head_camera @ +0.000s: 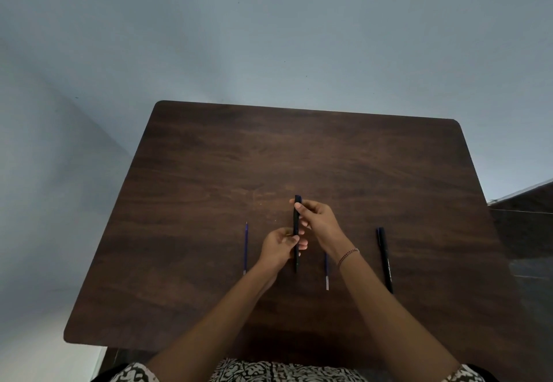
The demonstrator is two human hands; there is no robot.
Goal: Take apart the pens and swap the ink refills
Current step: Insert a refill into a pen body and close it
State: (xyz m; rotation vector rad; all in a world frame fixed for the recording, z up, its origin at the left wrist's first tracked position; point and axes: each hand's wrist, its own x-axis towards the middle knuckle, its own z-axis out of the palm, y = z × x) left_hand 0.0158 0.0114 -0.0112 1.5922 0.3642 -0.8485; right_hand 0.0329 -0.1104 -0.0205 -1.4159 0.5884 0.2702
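A dark pen body (pixel 296 226) stands lengthwise over the middle of the brown table (pixel 209 172). My right hand (pixel 317 220) grips its upper part with curled fingers. My left hand (pixel 282 245) pinches its lower part. A thin blue ink refill (pixel 245 248) lies on the table to the left of my hands. A second refill (pixel 326 274) lies just right of the held pen, its upper end hidden under my right wrist. Another dark pen (pixel 384 259) lies farther right, apart from both hands.
The table has rounded corners and dark wood grain, with a pale wall behind it. A dark piece of furniture (pixel 526 232) stands past the table's right edge. My patterned clothing (pixel 269 372) shows at the bottom.
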